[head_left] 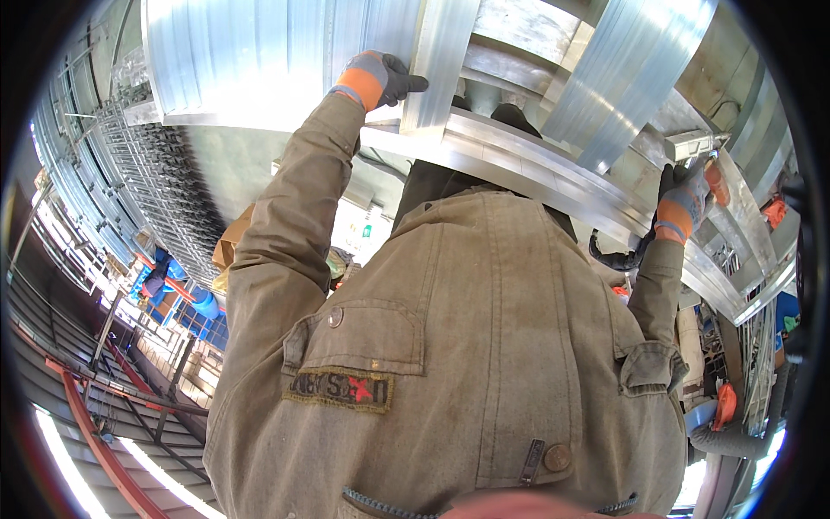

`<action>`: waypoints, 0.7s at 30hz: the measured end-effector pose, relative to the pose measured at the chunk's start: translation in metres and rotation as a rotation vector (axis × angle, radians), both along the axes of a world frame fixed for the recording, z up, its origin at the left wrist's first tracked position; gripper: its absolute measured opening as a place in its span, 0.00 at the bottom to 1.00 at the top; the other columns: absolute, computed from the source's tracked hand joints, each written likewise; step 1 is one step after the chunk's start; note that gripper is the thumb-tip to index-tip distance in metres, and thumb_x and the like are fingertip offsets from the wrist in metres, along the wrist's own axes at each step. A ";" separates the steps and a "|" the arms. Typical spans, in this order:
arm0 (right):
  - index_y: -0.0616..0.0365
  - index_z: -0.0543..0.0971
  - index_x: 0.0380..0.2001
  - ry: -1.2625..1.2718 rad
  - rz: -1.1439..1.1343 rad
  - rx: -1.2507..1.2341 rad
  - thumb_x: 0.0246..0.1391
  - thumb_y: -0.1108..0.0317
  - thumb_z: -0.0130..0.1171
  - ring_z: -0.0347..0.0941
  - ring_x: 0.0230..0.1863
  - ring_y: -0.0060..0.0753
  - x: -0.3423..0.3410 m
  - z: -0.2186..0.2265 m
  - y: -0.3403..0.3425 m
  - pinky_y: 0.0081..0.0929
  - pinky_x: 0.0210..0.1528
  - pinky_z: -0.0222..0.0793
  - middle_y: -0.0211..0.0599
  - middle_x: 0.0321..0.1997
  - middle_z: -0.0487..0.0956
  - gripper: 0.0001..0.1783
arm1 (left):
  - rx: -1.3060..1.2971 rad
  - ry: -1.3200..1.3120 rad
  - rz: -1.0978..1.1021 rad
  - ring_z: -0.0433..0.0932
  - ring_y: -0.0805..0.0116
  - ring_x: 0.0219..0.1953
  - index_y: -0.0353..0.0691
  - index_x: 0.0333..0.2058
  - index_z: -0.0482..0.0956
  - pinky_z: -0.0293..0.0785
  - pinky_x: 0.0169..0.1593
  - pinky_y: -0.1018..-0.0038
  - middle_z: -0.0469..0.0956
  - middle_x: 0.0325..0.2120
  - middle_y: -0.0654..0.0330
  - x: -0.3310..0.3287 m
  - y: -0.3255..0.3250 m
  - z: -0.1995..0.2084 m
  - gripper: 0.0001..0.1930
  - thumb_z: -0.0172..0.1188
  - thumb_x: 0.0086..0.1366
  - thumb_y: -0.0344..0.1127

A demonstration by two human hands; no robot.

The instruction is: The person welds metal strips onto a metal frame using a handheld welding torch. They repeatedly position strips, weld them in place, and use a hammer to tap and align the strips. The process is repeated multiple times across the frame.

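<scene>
1. Nearest the camera is the chest of an olive work jacket (484, 346) with a buttoned flap pocket, filling the lower middle of the view; both sleeves rise from it toward the metalwork overhead.
2. Above the jacket runs a curved aluminium beam (553, 177), crossing from the upper middle down to the right.
3. An upright ribbed aluminium profile (437, 65) stands on that beam, at its left end.
4. The left hand (379, 78), in a grey glove with an orange cuff, is closed around the profile's left edge, thumb stretched across its face, just above the beam.
5. The right hand (687, 203), gloved the same, is at the beam's right end, fingers wrapped on a small grey metal bracket (696, 143) that sits on the beam's upper edge.
6. Left of the beam hangs a wide corrugated metal sheet (233, 60).
7. Far below the beam, to the left, lie red scaffold tubes (104, 432).
</scene>
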State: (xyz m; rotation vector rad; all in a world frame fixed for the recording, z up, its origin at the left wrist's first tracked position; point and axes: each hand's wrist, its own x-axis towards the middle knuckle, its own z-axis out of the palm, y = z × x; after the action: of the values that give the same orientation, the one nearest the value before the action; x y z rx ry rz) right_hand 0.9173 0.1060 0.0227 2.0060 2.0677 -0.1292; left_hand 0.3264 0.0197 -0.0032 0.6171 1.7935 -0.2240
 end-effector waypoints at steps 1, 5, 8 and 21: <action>0.55 0.74 0.74 -0.014 0.016 0.026 0.65 0.53 0.72 0.84 0.62 0.52 -0.001 0.001 -0.002 0.47 0.69 0.71 0.42 0.53 0.92 0.39 | 0.009 -0.003 0.000 0.76 0.71 0.22 0.44 0.24 0.81 0.73 0.26 0.69 0.80 0.21 0.65 0.000 0.000 0.001 0.24 0.86 0.59 0.53; 0.58 0.77 0.70 0.223 -0.199 0.127 0.66 0.55 0.70 0.85 0.60 0.54 0.003 0.016 -0.005 0.47 0.64 0.76 0.51 0.52 0.91 0.33 | 0.025 0.021 -0.028 0.77 0.72 0.23 0.45 0.23 0.80 0.73 0.26 0.68 0.81 0.21 0.65 0.000 0.000 0.008 0.25 0.85 0.60 0.54; 0.62 0.82 0.62 0.395 -0.398 0.056 0.66 0.56 0.70 0.86 0.55 0.52 0.017 0.050 -0.018 0.45 0.59 0.78 0.55 0.50 0.90 0.28 | 0.006 -0.017 -0.037 0.83 0.70 0.27 0.43 0.31 0.86 0.81 0.35 0.66 0.86 0.25 0.64 -0.003 0.003 0.013 0.24 0.83 0.60 0.58; 0.64 0.86 0.59 0.947 0.541 -0.642 0.63 0.75 0.75 0.88 0.54 0.46 -0.128 0.207 -0.003 0.39 0.57 0.82 0.47 0.57 0.89 0.22 | 0.135 -0.036 -0.041 0.80 0.72 0.24 0.43 0.27 0.84 0.77 0.31 0.69 0.85 0.23 0.64 -0.003 -0.007 0.013 0.24 0.82 0.62 0.57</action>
State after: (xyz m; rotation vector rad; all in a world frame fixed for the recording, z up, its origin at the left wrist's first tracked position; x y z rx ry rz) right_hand 0.7894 0.1026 0.2299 0.9956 2.4743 -1.6325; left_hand 0.3234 0.0124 0.0094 0.7500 1.7719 -0.1194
